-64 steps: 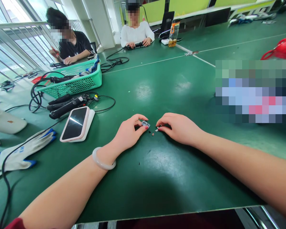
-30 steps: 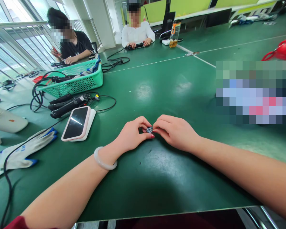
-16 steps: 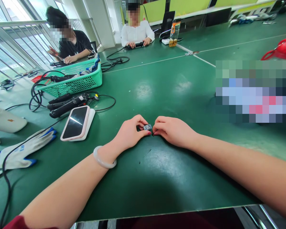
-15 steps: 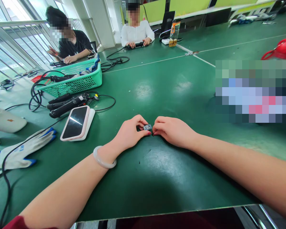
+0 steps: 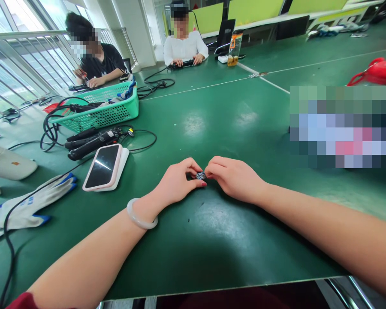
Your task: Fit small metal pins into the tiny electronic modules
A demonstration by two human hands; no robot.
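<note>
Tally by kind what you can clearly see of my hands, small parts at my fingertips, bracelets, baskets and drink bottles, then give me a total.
Hands: 2, your left hand and right hand
Small part: 1
Bracelet: 1
Basket: 1
Bottle: 1
Total: 6

Green table [image 5: 167, 257], 1 mint basket [image 5: 116, 111], black corded tools [image 5: 93, 143], 1 blue-tipped glove [image 5: 28, 212], 1 clear bottle [image 5: 234, 51]

The left hand [image 5: 176, 182] and right hand [image 5: 234, 177] face each other closely, fingers [image 5: 215, 166] curled inward and perhaps touching.
</note>
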